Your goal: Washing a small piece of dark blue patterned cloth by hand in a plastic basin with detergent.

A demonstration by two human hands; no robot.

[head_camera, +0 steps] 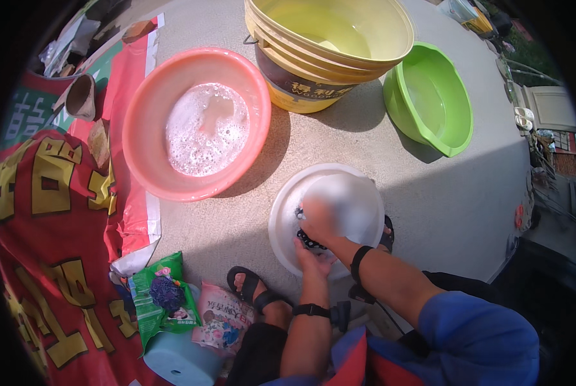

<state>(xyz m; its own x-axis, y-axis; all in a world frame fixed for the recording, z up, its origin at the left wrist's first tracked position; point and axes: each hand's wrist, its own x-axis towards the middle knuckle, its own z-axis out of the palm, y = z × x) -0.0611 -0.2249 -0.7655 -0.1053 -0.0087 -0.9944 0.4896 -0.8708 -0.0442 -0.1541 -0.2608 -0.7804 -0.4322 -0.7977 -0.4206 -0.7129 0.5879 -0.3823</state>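
Observation:
A round white plastic basin (279,241) stands on the concrete between my feet, with whitish water in it. Both hands are inside it. My left hand (315,260) is low in the basin, palm up, against a dark cloth with white dots (309,240). Just above it my right hand (319,217) presses on or holds the same cloth; its fingers are partly blurred. A pink basin (143,159) with foamy water (208,140) stands beyond to the left.
A large yellow bucket (307,77) holding liquid stands ahead, beside a green basin (408,106). At left lie a red printed banner (80,241), stones and a cup. Near my foot are a green packet (160,299), a pink packet (225,318) and a blue plastic stool (184,359).

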